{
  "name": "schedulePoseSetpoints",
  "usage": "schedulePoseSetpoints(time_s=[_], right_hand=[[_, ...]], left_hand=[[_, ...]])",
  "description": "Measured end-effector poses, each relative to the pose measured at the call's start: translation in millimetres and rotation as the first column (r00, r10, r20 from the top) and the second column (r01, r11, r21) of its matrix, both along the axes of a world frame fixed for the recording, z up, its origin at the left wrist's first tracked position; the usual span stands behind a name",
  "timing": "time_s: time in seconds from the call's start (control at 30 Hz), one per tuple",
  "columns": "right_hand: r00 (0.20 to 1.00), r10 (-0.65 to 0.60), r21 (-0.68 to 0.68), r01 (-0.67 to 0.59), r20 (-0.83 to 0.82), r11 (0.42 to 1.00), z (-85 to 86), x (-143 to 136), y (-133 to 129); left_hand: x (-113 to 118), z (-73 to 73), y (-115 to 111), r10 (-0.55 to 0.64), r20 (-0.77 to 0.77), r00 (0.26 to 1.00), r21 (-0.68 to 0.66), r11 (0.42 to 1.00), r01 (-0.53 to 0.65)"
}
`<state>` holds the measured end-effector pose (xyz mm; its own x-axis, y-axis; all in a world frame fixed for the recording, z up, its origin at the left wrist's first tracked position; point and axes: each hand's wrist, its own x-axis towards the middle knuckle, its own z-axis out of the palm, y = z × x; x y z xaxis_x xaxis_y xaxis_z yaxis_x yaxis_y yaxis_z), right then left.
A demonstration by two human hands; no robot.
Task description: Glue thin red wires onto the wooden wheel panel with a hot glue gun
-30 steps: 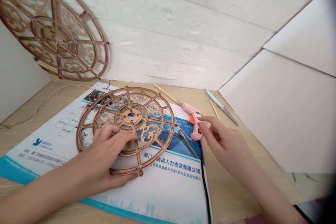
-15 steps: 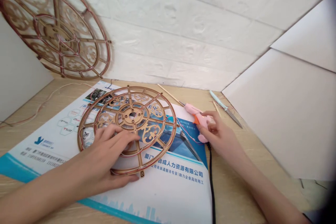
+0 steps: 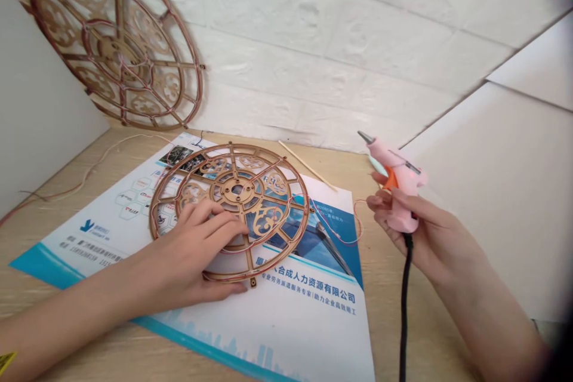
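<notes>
My left hand (image 3: 201,256) lies over the near left part of a round openwork wooden wheel (image 3: 227,191), fingers on top and thumb along the outer rim, gripping it. Thin red and white wire runs along the wheel's rings and trails off its right side. In my right hand (image 3: 427,230) is a pink hot glue gun (image 3: 394,161), lifted off the table with its metal nozzle pointing up and left. One finger is by the orange trigger (image 3: 391,179). From the handle hangs a black cord (image 3: 404,310).
Beneath the wheel is a printed blue and white sheet (image 3: 250,325). A larger matching wheel (image 3: 111,51) leans against the white wall at the back left. Behind the sheet lies a thin wooden stick (image 3: 308,165). The glue gun partly hides a teal handle (image 3: 376,162). White panels stand at the right.
My right hand has closed around the glue gun and raised it from the table, tipping its nozzle upward. My left hand stays on the wheel; the whole view has shifted slightly.
</notes>
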<state>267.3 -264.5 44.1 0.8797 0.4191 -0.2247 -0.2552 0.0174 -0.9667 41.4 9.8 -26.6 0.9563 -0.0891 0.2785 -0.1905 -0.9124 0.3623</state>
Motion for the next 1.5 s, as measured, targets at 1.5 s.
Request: schedulePoseSetpoints(time_s=[1.5], right_hand=[[0.802, 0.597, -0.757, -0.379, 0.017, 0.532, -29.8, -41.5, 5.7]], left_hand=[[-1.3, 18.4, 27.5, -0.170, 0.106, 0.980, 0.147, 0.977, 0.154]])
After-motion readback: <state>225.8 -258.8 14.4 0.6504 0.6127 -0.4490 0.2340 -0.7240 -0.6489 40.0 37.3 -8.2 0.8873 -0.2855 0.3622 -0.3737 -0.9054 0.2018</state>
